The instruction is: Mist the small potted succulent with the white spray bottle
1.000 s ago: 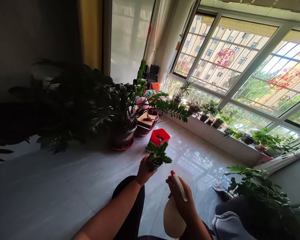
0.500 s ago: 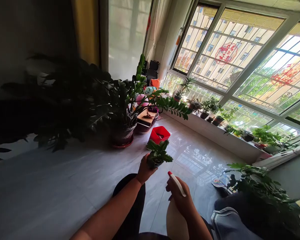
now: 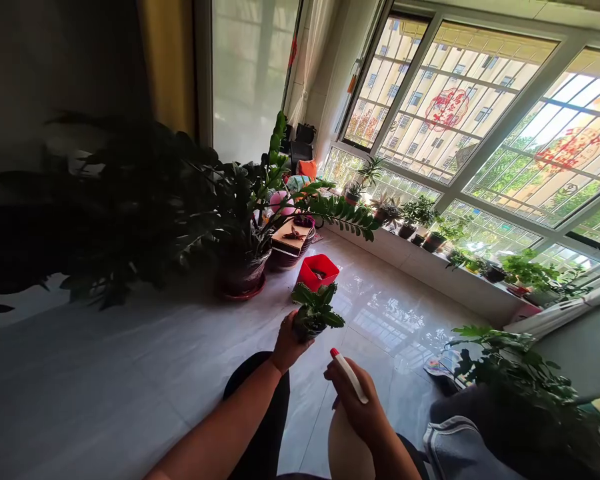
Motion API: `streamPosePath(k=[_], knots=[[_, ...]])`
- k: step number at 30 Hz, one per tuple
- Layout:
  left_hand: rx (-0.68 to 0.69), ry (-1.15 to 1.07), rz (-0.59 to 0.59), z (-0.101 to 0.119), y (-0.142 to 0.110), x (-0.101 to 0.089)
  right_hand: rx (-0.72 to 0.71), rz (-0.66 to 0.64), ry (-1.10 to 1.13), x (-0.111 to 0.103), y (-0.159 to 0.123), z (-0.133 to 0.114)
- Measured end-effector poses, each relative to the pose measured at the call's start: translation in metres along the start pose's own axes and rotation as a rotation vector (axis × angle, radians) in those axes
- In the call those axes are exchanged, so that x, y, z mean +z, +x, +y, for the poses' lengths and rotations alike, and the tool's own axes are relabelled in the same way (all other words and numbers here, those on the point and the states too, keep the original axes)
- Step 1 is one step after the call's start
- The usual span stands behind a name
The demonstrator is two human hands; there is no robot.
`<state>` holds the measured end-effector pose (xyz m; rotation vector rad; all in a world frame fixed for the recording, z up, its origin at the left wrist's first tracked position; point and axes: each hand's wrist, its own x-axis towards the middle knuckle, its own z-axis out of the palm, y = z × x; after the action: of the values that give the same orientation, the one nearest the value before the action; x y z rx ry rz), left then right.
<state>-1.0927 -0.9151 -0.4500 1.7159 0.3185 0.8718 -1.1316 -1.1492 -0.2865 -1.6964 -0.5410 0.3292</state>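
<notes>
My left hand (image 3: pixel 289 343) is wrapped round the dark pot of a small potted plant (image 3: pixel 317 310) with broad, scalloped green leaves, held upright over the floor. To its right and nearer to me, my right hand (image 3: pixel 357 397) grips a spray bottle (image 3: pixel 347 373) by its white head. The red nozzle points up and forward at the plant, with a gap between them. A pale rounded shape below this hand looks like the bottle's body. Just beyond the plant stands a red square container (image 3: pixel 317 272) with something dark inside.
A large leafy plant (image 3: pixel 245 220) in a dark pot stands at the left, beside a box (image 3: pixel 293 237) on a round pot. Several potted plants (image 3: pixel 433 240) line the window ledge. Another plant (image 3: pixel 510 367) and grey cloth (image 3: pixel 465 450) lie to the right.
The view has shifted slightly, so the scene sits a little further left. My right hand and the spray bottle have dropped slightly toward me. Both grips stay the same.
</notes>
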Motion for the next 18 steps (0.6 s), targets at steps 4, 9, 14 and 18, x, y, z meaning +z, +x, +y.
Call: streamPosePath(k=[4, 9, 14, 18], knots=[[-0.014, -0.007, -0.011, -0.001, 0.001, 0.000, -0.007, -0.043, 0.000, 0.002, 0.001, -0.004], [-0.011, -0.024, -0.016, -0.005, 0.000, 0.001, 0.028, -0.068, -0.005, -0.003, 0.004, -0.006], [0.003, -0.032, -0.009, -0.012, 0.000, 0.005, 0.064, -0.069, 0.005, -0.013, 0.005, -0.001], [0.002, -0.036, -0.018, -0.016, 0.000, 0.005, 0.035, 0.026, 0.017, -0.013, 0.004, -0.005]])
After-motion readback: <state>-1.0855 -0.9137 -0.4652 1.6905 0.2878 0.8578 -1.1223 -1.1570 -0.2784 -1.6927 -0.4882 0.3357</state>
